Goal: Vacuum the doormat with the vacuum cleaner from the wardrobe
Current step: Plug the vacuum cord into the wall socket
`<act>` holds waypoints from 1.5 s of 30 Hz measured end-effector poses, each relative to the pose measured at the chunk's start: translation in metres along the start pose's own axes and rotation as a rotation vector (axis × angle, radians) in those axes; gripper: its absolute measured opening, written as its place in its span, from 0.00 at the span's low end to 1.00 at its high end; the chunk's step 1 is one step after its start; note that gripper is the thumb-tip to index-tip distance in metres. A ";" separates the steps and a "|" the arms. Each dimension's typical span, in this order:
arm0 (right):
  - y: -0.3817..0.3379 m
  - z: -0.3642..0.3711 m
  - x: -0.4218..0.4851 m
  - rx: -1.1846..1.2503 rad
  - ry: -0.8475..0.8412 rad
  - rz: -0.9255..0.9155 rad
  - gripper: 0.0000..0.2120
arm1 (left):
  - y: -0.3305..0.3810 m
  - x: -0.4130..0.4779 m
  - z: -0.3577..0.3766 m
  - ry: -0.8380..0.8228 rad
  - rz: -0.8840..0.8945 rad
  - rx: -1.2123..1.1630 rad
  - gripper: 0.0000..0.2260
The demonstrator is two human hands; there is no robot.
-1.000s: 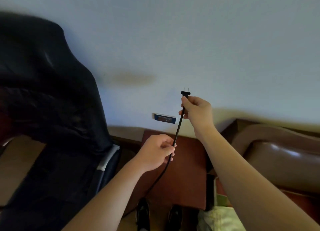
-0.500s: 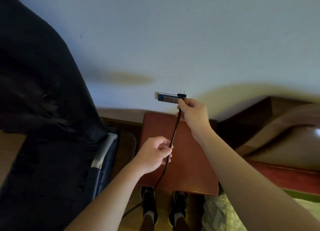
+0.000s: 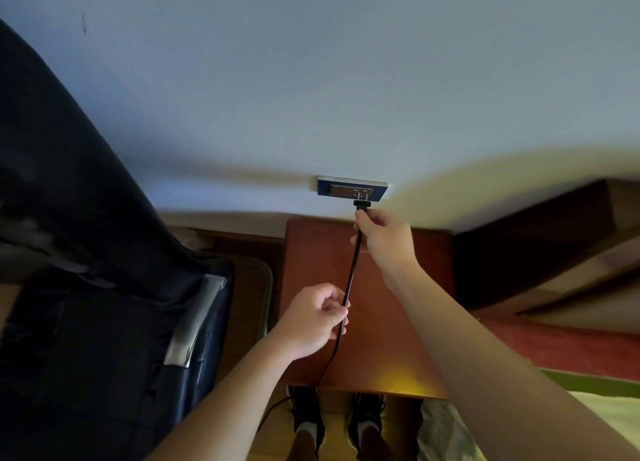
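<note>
Fingers (image 3: 364,219) of the right hand (image 3: 386,244) are pinching the power cord (image 3: 352,270) just below its plug (image 3: 362,204), which is touching the wall socket (image 3: 349,189), seemingly pushed in. The left hand (image 3: 311,322) is gripping the cord lower down, over the bench (image 3: 384,350).

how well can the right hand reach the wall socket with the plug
Probably yes: the right hand pinches the plug right at the wall socket, nothing between them, and the left hand holds the cord.

I am seeing the person wearing black shoes (image 3: 305,407) with pale socks (image 3: 307,430). Both forearms (image 3: 239,388) are showing bare.
</note>
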State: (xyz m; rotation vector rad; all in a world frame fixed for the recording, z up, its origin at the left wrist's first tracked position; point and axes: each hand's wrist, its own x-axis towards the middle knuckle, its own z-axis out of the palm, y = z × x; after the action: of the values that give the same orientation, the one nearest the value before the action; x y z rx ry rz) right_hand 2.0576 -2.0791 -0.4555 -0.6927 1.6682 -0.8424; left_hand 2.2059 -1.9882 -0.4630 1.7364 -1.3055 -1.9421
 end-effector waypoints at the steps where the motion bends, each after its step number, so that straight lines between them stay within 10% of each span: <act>1: 0.003 0.001 0.003 0.004 0.002 0.008 0.05 | -0.002 0.003 0.000 0.000 -0.006 -0.001 0.05; 45: 0.011 0.012 0.034 0.008 0.046 0.025 0.10 | -0.007 0.042 0.003 -0.013 0.018 -0.054 0.03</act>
State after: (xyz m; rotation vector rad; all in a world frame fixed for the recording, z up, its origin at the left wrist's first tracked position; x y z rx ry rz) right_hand 2.0607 -2.1022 -0.4855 -0.6505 1.7105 -0.8526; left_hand 2.1946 -2.0116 -0.4974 1.6843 -1.2565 -1.9635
